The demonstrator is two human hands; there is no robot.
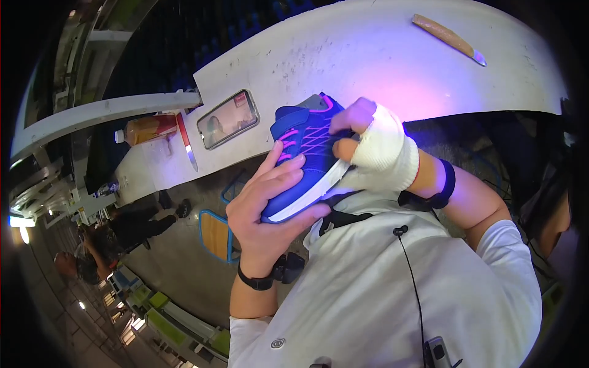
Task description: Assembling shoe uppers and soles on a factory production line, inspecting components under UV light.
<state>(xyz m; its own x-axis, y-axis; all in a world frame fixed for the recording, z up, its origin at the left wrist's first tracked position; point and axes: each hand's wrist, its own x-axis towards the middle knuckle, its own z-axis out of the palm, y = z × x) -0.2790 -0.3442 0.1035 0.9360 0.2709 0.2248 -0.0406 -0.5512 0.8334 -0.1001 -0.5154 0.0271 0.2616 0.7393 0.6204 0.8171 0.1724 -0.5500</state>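
A blue shoe with pink laces (314, 136) is held sole edge toward the wearer, at the near edge of the white table (294, 69); whether it rests on that edge cannot be told. Its toe is gripped by the left hand (261, 195), with fingers laid across the upper and thumb along the white sole (299, 206). By the right hand (366, 136), in a white fingerless glove (389, 153), the side toward the heel is met with bent fingers; whether anything is pinched there cannot be told.

The step in hand is judged to be close handling or checking of the shoe's side. For a next move there, a steady toe hold would be called for, with light fingertip pressure so that the upper is not creased.

To the left of the shoe, a phone (228, 119) is laid flat; past it are found a red-handled knife (187, 142) and a bottle (147, 129). Beyond the shoe and to its right, a wooden-handled knife (451, 38) is left lying. Below the shoe and to its left, a blue-framed stool (215, 236) is seen.
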